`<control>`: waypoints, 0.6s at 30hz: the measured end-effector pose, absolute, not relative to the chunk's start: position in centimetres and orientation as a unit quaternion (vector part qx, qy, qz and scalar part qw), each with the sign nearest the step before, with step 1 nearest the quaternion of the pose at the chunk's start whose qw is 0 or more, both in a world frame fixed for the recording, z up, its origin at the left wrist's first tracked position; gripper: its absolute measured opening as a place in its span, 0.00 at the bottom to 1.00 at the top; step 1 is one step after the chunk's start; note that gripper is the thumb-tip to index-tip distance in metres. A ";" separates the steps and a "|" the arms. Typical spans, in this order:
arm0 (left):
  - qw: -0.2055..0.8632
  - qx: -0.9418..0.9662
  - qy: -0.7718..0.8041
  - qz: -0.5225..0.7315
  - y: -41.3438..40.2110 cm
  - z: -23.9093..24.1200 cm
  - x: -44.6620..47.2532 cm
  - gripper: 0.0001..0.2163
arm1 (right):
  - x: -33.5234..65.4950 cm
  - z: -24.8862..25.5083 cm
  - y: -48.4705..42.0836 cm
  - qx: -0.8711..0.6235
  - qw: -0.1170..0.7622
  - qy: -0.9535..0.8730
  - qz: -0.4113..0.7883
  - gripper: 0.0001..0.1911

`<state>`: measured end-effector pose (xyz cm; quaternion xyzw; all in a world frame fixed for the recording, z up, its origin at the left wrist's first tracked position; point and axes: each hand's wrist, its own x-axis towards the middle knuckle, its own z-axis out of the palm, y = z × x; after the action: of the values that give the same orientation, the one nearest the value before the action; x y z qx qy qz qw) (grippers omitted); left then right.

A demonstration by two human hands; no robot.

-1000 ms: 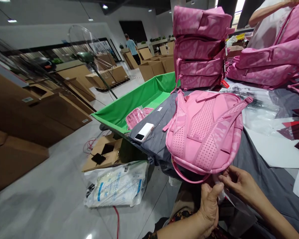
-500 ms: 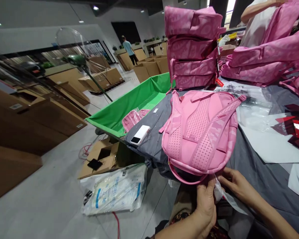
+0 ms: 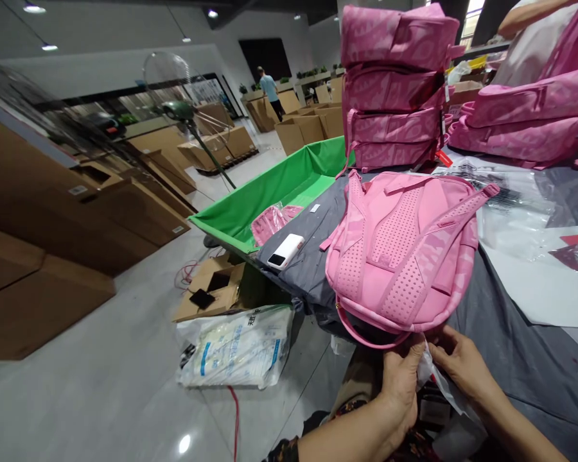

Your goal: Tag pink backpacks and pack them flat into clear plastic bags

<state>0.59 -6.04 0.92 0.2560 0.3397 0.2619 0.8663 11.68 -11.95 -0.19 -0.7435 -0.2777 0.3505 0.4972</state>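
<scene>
A pink backpack [image 3: 404, 256] lies on the grey cloth-covered table, its padded, perforated shoulder straps facing up and its near end at the table edge. Just below that end, a thin white plastic film [image 3: 429, 369] hangs between my hands. My left hand [image 3: 401, 378] is closed, with the thumb pressed on the film against the backpack's edge. From the other side, my right hand [image 3: 462, 362] pinches around the same film, its fingers bent and the fingertips partly hidden under the backpack.
Pink backpacks [image 3: 395, 96] are stacked behind. A white power bank [image 3: 286, 251] lies on the table [image 3: 313, 240] beside a green fabric bin [image 3: 270, 189]. Clear plastic bags [image 3: 515, 192] spread at the right. A white plastic sack [image 3: 236, 353] and cartons [image 3: 125, 218] occupy the floor. Another person [image 3: 534, 38] stands behind the table.
The view has shifted left, so everything appears farther right. My hands stay at the backpack's near edge, still gripping the white film, with only slight finger movement.
</scene>
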 end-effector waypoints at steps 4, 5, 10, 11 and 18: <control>0.860 0.254 0.347 0.276 -6.1 1.3 0.7 0.30 | 11.8 1.2 -11.6 -0.753 0.473 -0.302 0.345 0.28; 0.857 0.252 0.351 0.280 -6.1 1.4 0.7 0.31 | 11.9 1.5 -11.5 -0.743 0.463 -0.307 0.375 0.28; 0.856 0.260 0.347 0.281 -5.7 1.8 0.7 0.34 | 12.7 2.0 -12.1 -0.703 0.433 -0.226 0.517 0.27; 0.853 0.270 0.343 0.286 -5.6 1.9 0.7 0.35 | 12.9 2.0 -12.3 -0.691 0.446 -0.202 0.532 0.25; 0.823 0.346 0.374 0.251 -5.9 0.2 -1.6 0.33 | 13.5 2.4 -11.6 -0.614 0.448 -0.147 0.633 0.28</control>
<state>-1.56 -5.90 0.18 0.3460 0.3744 0.2514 0.8227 13.47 -11.63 2.39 -0.6141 -0.1465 0.6332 0.4477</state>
